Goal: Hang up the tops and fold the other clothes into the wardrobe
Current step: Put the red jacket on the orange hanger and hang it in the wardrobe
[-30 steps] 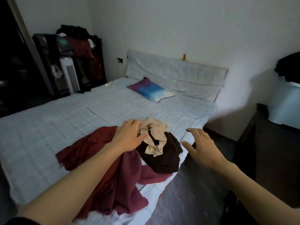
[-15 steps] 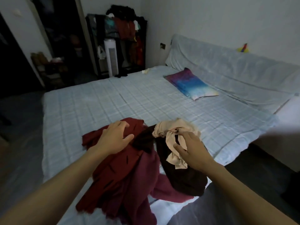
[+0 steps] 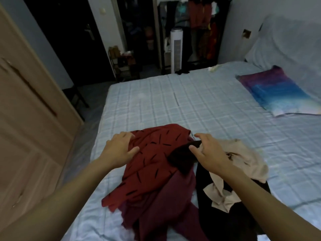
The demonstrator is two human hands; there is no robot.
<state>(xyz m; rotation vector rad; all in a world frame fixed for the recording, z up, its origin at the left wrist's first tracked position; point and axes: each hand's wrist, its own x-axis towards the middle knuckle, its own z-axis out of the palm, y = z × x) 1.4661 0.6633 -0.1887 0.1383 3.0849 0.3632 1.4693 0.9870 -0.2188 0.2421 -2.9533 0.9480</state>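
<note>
A heap of clothes lies on the near part of the bed point(image 3: 173, 105). It holds a red garment with black dashes point(image 3: 156, 153), a maroon garment point(image 3: 165, 206) under it, a black garment point(image 3: 225, 214) and a crumpled beige garment point(image 3: 246, 160). My left hand point(image 3: 119, 148) rests flat on the red garment's left edge, thumb spread over the cloth. My right hand point(image 3: 208, 153) pinches a fold of the black garment between thumb and fingers, beside the red garment's collar.
A light wooden wardrobe door point(image 3: 26, 119) stands close on the left. Across the bed are a dark clothes rack point(image 3: 199, 32) with hanging garments, a white tower appliance point(image 3: 176, 49) and a low shoe shelf point(image 3: 125, 63). A purple-blue pillow point(image 3: 278, 91) lies at the right.
My view has swung left toward the wardrobe door. My right hand moved from the beige garment to the black fold. My left hand slid to the red garment's left edge.
</note>
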